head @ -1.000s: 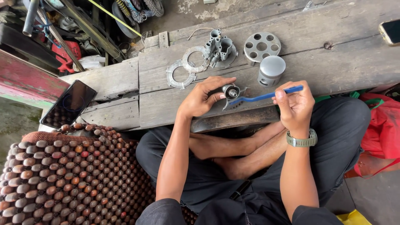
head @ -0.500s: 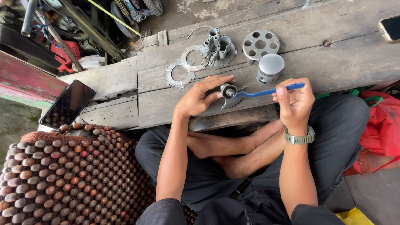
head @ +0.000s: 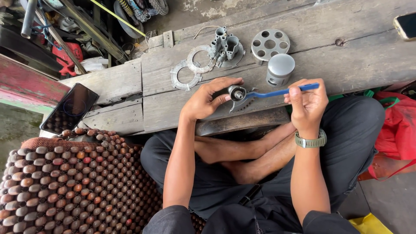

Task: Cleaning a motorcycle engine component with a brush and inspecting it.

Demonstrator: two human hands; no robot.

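Note:
My left hand (head: 208, 99) grips a small round metal part (head: 236, 92) over the near edge of a weathered wooden bench (head: 346, 60). My right hand (head: 307, 103), with a grey wristwatch (head: 310, 141) on the wrist, pinches the end of a blue-handled brush (head: 281, 92) whose head rests against the metal part. Both hands hover just above the planks, in front of my crossed legs.
On the bench lie a grey piston (head: 280, 69), a round plate with holes (head: 270, 43), a cluster of metal tubes (head: 225, 47) and two flat rings (head: 191, 69). One phone (head: 70, 109) lies at the left, another phone (head: 405, 26) at the far right. A beaded seat cover (head: 65, 182) is lower left.
Both hands and the brush stay in nearly the same place; the brush handle has shifted slightly against the metal part.

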